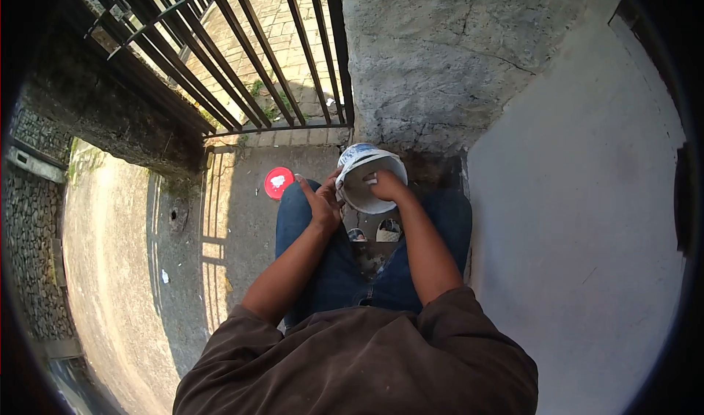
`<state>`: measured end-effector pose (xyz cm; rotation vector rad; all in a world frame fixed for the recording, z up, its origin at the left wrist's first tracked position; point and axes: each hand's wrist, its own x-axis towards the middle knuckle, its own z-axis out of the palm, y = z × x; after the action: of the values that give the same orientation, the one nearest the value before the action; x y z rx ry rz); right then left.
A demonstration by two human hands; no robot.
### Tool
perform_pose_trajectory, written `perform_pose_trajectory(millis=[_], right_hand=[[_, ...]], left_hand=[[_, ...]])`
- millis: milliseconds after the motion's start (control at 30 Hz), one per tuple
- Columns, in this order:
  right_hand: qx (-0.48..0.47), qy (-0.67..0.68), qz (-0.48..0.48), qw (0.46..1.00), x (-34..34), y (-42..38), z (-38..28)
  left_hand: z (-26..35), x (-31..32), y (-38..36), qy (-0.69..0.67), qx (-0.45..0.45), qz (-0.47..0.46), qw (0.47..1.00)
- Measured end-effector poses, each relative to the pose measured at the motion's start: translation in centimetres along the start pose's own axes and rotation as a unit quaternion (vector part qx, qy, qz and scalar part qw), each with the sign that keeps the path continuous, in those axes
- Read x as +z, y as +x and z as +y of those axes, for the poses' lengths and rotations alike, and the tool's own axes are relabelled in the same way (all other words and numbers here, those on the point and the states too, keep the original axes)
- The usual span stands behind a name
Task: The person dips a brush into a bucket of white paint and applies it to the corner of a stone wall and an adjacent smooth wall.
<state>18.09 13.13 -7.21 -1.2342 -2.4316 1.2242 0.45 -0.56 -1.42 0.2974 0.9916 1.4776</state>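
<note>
A white bucket (357,152) with blue print on its outside is tilted between my knees, its mouth turned toward me. My left hand (323,204) grips the bucket's left side near the rim, with the thumb stretched out. Inside the bucket is my right hand (386,185), fingers curled by the inner wall. A small whitish bit shows at its fingertips; what it is I cannot make out. Pale smears coat the bucket's inside. On the ground left of my knee lies a round red lid (279,183) with a white patch on it.
A black barred metal gate (257,56) stands ahead on the left. Ahead is a rough cracked wall (425,63), and a smooth grey-white wall (572,217) rises close on my right. A white scrap (165,276) lies on the concrete at left.
</note>
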Motion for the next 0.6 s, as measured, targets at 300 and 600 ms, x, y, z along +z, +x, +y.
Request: perform_pose_trajectory(millis=[300, 600], right_hand=[[0.086, 0.45, 0.009, 0.889, -12.0, -7.2, -3.7], [0.016, 0.834, 0.205, 0.511, -11.9, -7.0, -0.5]], left_hand=[[0.8, 0.6, -0.5, -0.071, 0.003, 0.033, 0.997], [1.0, 0.4, -0.5, -0.068, -0.01, 0.015, 0.998]])
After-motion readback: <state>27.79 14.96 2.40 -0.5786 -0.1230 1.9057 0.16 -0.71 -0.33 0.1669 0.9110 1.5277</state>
